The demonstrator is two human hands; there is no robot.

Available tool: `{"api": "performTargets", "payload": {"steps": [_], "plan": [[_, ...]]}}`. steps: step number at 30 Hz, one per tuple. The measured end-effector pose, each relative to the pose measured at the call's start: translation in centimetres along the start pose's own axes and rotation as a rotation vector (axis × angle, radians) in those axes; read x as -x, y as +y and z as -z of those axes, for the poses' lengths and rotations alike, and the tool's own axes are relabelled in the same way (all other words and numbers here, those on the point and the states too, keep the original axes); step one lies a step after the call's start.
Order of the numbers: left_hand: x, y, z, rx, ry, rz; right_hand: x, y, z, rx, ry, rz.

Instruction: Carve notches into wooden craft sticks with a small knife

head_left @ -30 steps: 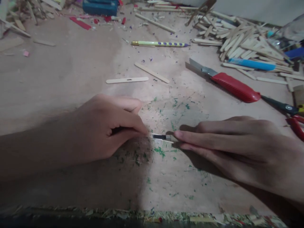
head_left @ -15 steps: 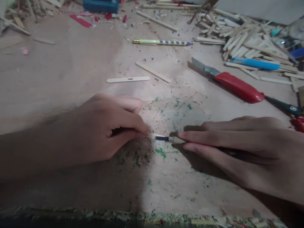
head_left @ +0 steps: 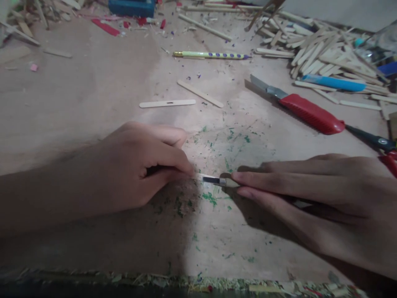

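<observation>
My left hand [head_left: 145, 165] pinches a pale craft stick [head_left: 199, 177] against the tabletop. Only the stick's right end shows past the fingertips; the rest is hidden under the hand. From the right, my right hand [head_left: 313, 198] grips a small carving chisel [head_left: 222, 181] with a wooden handle. The chisel's flat dark blade lies on or just over the exposed end of the stick, close to my left fingertips. Farther off lie a craft stick with a small slot in its middle [head_left: 182, 103] and a plain craft stick [head_left: 201, 94].
A red-handled utility knife [head_left: 310, 114] lies blade out at the right, beside scissors [head_left: 383, 142]. Behind are a patterned pencil [head_left: 214, 55], a heap of craft sticks [head_left: 325, 58], a light-blue strip [head_left: 335, 82] and a blue block [head_left: 132, 7]. Green shavings [head_left: 209, 199] dot the table.
My right hand has shifted and tilted slightly, and the chisel's blade sits a touch higher against the stick. The left hand stays put.
</observation>
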State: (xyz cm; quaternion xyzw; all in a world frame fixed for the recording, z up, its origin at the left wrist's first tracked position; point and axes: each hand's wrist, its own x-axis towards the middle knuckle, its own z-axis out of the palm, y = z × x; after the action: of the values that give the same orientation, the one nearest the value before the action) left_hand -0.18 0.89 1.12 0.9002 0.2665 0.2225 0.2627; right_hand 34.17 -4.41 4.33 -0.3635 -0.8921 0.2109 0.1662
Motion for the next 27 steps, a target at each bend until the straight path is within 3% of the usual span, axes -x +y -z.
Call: {"api": "performTargets", "payload": {"steps": [5, 8, 12, 19, 27], "plan": [[0.3, 0.1, 0.1, 0.017, -0.007, 0.021, 0.3, 1.5, -0.9, 0.103, 0.084, 0.118], [0.4, 0.1, 0.1, -0.005, -0.020, 0.041, 0.3, 2.2, -1.3, 0.089, 0.085, 0.116], [0.4, 0.0, -0.1, -0.014, -0.034, 0.061, 0.9, 2.7, -1.5, 0.066, 0.106, 0.090], [-0.1, 0.2, 0.1, -0.037, -0.028, 0.000, 2.9, 2.2, -2.1, 0.045, 0.003, -0.028], [-0.1, 0.0, 0.1, -0.020, -0.020, -0.007, 1.4, 1.8, -0.9, -0.006, 0.020, -0.023]]}}
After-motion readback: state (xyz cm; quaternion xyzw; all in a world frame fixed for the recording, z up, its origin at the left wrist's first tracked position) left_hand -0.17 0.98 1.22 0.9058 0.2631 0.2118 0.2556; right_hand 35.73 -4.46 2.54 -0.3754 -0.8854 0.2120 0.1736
